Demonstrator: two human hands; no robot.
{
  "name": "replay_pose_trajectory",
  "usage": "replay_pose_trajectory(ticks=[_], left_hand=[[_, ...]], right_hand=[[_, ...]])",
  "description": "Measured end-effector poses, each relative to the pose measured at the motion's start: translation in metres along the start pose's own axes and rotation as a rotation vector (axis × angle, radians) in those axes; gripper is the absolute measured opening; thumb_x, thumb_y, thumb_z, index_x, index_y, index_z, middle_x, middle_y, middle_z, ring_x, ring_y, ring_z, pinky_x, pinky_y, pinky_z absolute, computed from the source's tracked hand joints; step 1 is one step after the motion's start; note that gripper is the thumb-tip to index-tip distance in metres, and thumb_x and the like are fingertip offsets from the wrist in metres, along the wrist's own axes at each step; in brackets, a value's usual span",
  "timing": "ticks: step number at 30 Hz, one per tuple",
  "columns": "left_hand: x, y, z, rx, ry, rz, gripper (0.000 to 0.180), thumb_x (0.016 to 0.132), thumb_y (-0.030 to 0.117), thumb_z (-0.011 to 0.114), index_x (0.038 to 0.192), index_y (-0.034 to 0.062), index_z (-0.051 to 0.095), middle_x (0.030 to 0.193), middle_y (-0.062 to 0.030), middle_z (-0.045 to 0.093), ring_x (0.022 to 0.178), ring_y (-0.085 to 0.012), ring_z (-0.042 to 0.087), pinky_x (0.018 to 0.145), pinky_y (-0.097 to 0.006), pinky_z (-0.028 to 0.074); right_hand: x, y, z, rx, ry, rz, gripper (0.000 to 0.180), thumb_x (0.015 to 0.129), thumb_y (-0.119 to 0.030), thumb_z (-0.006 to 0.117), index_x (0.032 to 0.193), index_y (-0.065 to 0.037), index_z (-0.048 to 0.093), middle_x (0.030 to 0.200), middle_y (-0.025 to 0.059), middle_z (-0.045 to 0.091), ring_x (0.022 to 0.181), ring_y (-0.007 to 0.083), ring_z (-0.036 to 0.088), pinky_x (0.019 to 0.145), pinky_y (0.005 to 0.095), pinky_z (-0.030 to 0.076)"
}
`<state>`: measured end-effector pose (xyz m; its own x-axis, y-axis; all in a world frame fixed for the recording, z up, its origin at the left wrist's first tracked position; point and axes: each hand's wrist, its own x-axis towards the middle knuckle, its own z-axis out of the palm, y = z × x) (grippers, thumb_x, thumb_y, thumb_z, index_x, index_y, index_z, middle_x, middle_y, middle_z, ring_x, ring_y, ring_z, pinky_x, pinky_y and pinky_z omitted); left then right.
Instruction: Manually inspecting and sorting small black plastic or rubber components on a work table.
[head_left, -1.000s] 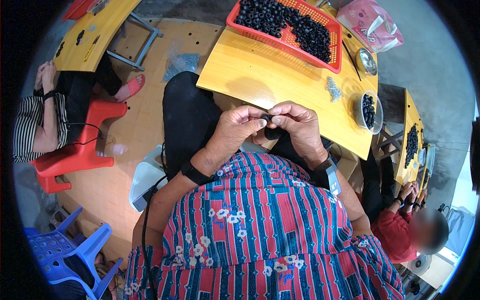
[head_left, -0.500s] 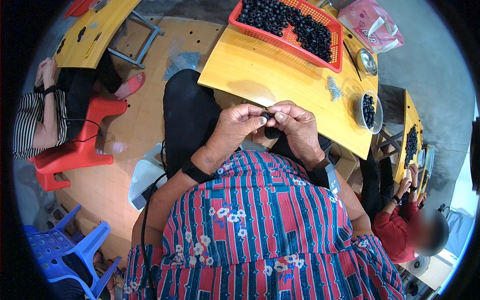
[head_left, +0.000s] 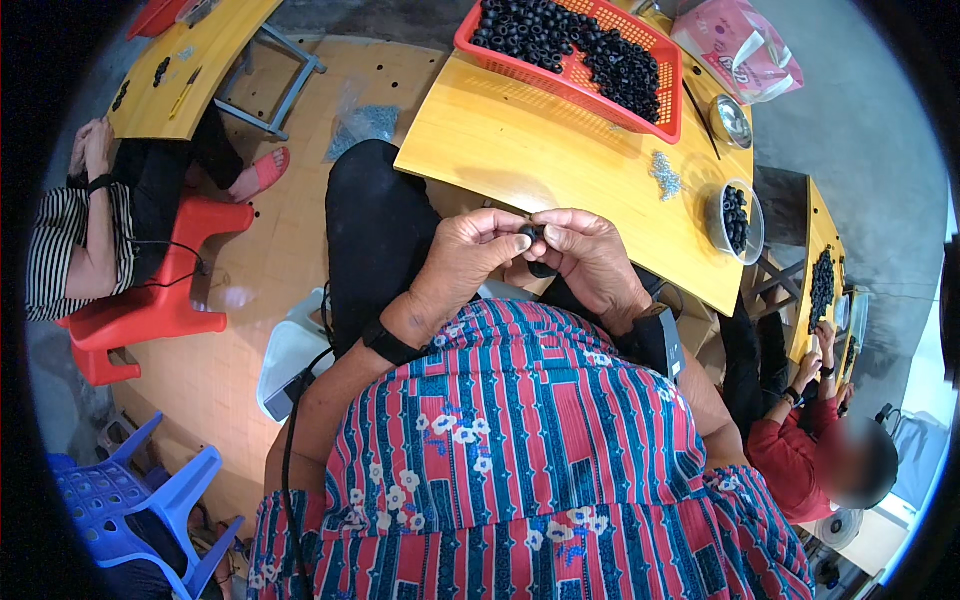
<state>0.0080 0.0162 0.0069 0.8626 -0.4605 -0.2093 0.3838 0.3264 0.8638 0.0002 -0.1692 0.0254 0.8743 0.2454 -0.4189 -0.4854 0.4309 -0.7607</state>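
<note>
Between my two hands, over my lap at the near edge of the yellow table [head_left: 480,135], is a small round black part [head_left: 531,232]. My left hand [head_left: 465,252] pinches it between thumb and forefinger. From the other side, my right hand [head_left: 592,258] grips the same part with thumb and fingertips. The thumbs partly cover it, and its exact kind is too small to make out. A red plastic basket [head_left: 565,83] with many similar black parts stands on the table's far side. Small silvery pieces [head_left: 665,176] lie in a heap to the right.
At the table's right edge stands a clear tub [head_left: 757,228] with black parts; behind it are a metal bowl [head_left: 730,122], a dark rod [head_left: 702,118] and a pink bag [head_left: 742,48]. Co-workers sit left and right. A blue stool [head_left: 135,495] stands lower left.
My right hand has shifted slightly and its fingers have straightened a little around the part. The left hand stays nearly still. The co-worker's hands at right have moved slightly.
</note>
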Motion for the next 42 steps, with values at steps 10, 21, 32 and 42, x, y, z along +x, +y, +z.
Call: replay_pose_trajectory(ticks=[10,21,32,42], left_hand=[[0.000,0.002,0.001,0.050,0.006,-0.006,0.021,0.088,0.009,0.062,0.107,0.0007,0.062,0.089,-0.0022,0.065,0.076,-0.0056,0.058,0.068,-0.019,0.048],[-0.001,0.004,0.002,0.082,0.005,0.019,0.020,0.087,0.007,0.063,0.106,0.0000,0.065,0.092,-0.0024,0.064,0.083,-0.0077,0.058,0.075,-0.021,0.047],[0.002,-0.005,0.001,0.189,0.022,0.195,0.019,0.085,0.002,0.062,0.104,-0.0024,0.065,0.090,-0.0041,0.061,0.086,-0.0099,0.059,0.077,-0.022,0.047],[0.006,-0.015,-0.004,0.313,0.076,0.296,0.021,0.081,0.003,0.067,0.101,-0.0002,0.066,0.087,-0.0048,0.062,0.077,-0.0089,0.062,0.069,-0.021,0.050]], right_hand=[[0.000,-0.009,0.001,-0.140,-0.050,0.003,0.018,0.087,-0.009,0.063,0.103,0.001,0.062,0.086,0.0084,0.065,0.075,0.0145,0.064,0.065,0.0262,0.055],[0.003,-0.002,-0.009,0.057,-0.175,0.140,0.021,0.090,-0.018,0.060,0.100,0.001,0.060,0.082,0.0060,0.064,0.074,0.0144,0.065,0.067,0.0247,0.054],[0.000,-0.001,-0.006,0.099,-0.264,0.162,0.023,0.092,-0.022,0.057,0.095,0.001,0.063,0.081,0.0047,0.063,0.069,0.0119,0.060,0.077,0.0324,0.056],[-0.001,0.003,-0.002,0.055,-0.254,0.098,0.027,0.093,-0.027,0.056,0.089,-0.001,0.061,0.075,0.0023,0.057,0.064,0.0100,0.055,0.076,0.0331,0.055]])
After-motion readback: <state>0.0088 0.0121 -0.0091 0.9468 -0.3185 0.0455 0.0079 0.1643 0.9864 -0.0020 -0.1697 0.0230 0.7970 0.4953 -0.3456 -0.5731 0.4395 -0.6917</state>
